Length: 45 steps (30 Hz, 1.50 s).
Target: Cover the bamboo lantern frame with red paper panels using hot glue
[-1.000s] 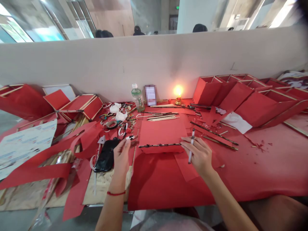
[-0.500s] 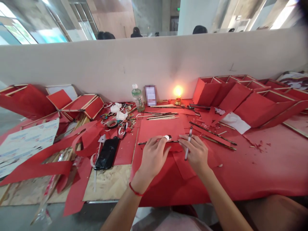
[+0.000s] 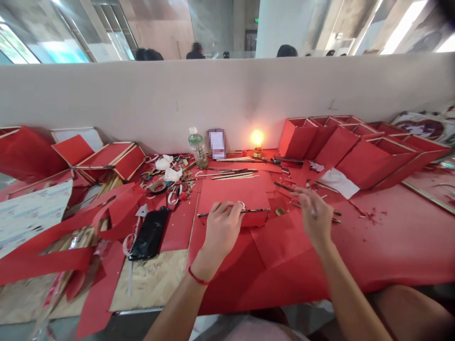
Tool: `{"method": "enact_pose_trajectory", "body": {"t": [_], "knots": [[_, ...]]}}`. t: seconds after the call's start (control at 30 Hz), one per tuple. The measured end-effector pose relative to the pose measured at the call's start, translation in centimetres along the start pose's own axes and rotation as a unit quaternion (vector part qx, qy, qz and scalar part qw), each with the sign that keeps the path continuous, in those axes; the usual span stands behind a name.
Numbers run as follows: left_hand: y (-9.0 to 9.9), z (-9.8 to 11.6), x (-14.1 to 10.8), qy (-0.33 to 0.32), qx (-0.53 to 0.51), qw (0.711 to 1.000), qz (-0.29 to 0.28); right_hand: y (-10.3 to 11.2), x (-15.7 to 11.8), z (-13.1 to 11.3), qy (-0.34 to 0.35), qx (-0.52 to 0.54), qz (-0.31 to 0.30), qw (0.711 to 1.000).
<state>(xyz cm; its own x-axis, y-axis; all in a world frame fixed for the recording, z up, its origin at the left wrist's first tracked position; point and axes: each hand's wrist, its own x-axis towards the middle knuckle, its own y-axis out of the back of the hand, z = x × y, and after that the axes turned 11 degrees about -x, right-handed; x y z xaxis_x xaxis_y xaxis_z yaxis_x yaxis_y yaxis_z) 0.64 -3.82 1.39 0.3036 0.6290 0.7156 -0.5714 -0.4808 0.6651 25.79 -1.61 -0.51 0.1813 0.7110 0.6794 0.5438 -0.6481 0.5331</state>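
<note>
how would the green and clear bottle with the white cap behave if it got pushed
The green and clear bottle would likely tip from a high push, being tall and narrow. Once down, it could roll on its rounded sides, though the crumpled white scraps on its left might stop it. Its fill level is unclear, so its weight is hard to judge.

A plain pale partition (image 3: pixel 142 99) ran across the full width behind the red-covered counter (image 3: pixel 384 255), warmed toward one o'clock by a small lamp's flame (image 3: pixel 258 138). Beyond it, bright windows (image 3: pixel 16 45) slanted at ten o'clock, a pale column (image 3: pixel 280 31) rose at one, and a strip of glare (image 3: pixel 403 28) showed at two. A green lit sign (image 3: pixel 256 20) hung just past twelve over a dark opening (image 3: pixel 250 40), and grey floor (image 3: pixel 131 327) showed at seven.
</note>
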Motion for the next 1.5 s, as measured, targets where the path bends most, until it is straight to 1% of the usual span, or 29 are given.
{"method": "enact_pose_trajectory", "body": {"t": [0.03, 0.07, 0.1, 0.13, 0.17, 0.2, 0.27, 0.33, 0.4, 0.47, 0.57, 0.63, 0.7, 0.8, 0.9, 1.0, 1.1, 1.23, 1.3, 1.43, 1.5], "knots": [[0.1, 0.1, 0.1, 0.001, 0.002, 1.000, -0.006, 0.2, 1.0, 1.4, -0.032, 0.004, 0.010, 0.999], [0.1, 0.2, 0.2, 0.005, 0.002, 1.000, -0.014, 0.2, 2.0, 2.9, -0.095, 0.041, 0.025, 0.994], [0.2, 0.4, 0.3, 0.013, 0.002, 1.000, -0.022, 0.0, 3.2, 4.3, -0.170, 0.098, 0.048, 0.979], [0.2, 0.6, 0.4, 0.026, 0.002, 0.999, -0.031, -0.3, 4.4, 5.6, -0.258, 0.157, 0.066, 0.951], [0.3, 0.8, 0.5, 0.043, 0.005, 0.998, -0.041, -0.7, 5.6, 6.7, -0.349, 0.207, 0.070, 0.911], [0.3, 1.1, 0.6, 0.061, 0.009, 0.997, -0.050, -1.3, 6.8, 7.5, -0.382, 0.222, 0.056, 0.895], [0.4, 1.6, 0.8, 0.093, 0.026, 0.993, -0.069, -2.9, 9.1, 8.3, -0.418, 0.245, 0.015, 0.874], [0.5, 2.0, 1.1, 0.113, 0.043, 0.988, -0.093, -5.1, 11.3, 8.1, -0.426, 0.265, -0.040, 0.864], [0.8, 2.3, 1.6, 0.126, 0.060, 0.982, -0.128, -7.8, 13.3, 7.1, -0.419, 0.285, -0.095, 0.857], [1.2, 2.6, 2.3, 0.141, 0.078, 0.972, -0.170, -10.4, 15.2, 5.9, -0.409, 0.300, -0.132, 0.852], [1.7, 3.2, 3.7, 0.167, 0.099, 0.952, -0.238, -13.6, 17.4, 4.6, -0.397, 0.320, -0.153, 0.847], [1.9, 3.5, 4.9, 0.180, 0.105, 0.938, -0.276, -15.4, 18.3, 4.2, -0.398, 0.322, -0.157, 0.844], [1.9, 3.7, 6.1, 0.186, 0.103, 0.930, -0.301, -16.9, 18.6, 4.2, -0.404, 0.314, -0.164, 0.843], [2.0, 3.5, 7.8, 0.184, 0.092, 0.923, -0.325, -18.8, 18.7, 4.4, -0.415, 0.291, -0.176, 0.844], [2.4, 3.0, 9.1, 0.181, 0.084, 0.916, -0.348, -20.2, 19.0, 4.7, -0.416, 0.267, -0.184, 0.850], [2.8, 2.4, 9.7, 0.182, 0.079, 0.913, -0.357, -21.1, 19.4, 5.0, -0.412, 0.252, -0.198, 0.853], [2.9, 1.9, 9.6, 0.172, 0.073, 0.919, -0.349, -22.1, 19.7, 5.4, -0.406, 0.244, -0.211, 0.855], [2.5, 1.8, 9.2, 0.135, 0.073, 0.920, -0.361, -23.0, 19.7, 5.8, -0.409, 0.227, -0.215, 0.857], [2.3, 1.9, 9.0, 0.121, 0.068, 0.921, -0.363, -23.3, 19.6, 6.0, -0.413, 0.221, -0.215, 0.857], [2.1, 2.0, 9.1, 0.119, 0.064, 0.916, -0.379, -23.5, 19.4, 6.1, -0.417, 0.218, -0.218, 0.855], [2.1, 2.0, 9.1, 0.116, 0.069, 0.916, -0.377, -23.6, 19.5, 6.0, -0.419, 0.216, -0.217, 0.855]]}}
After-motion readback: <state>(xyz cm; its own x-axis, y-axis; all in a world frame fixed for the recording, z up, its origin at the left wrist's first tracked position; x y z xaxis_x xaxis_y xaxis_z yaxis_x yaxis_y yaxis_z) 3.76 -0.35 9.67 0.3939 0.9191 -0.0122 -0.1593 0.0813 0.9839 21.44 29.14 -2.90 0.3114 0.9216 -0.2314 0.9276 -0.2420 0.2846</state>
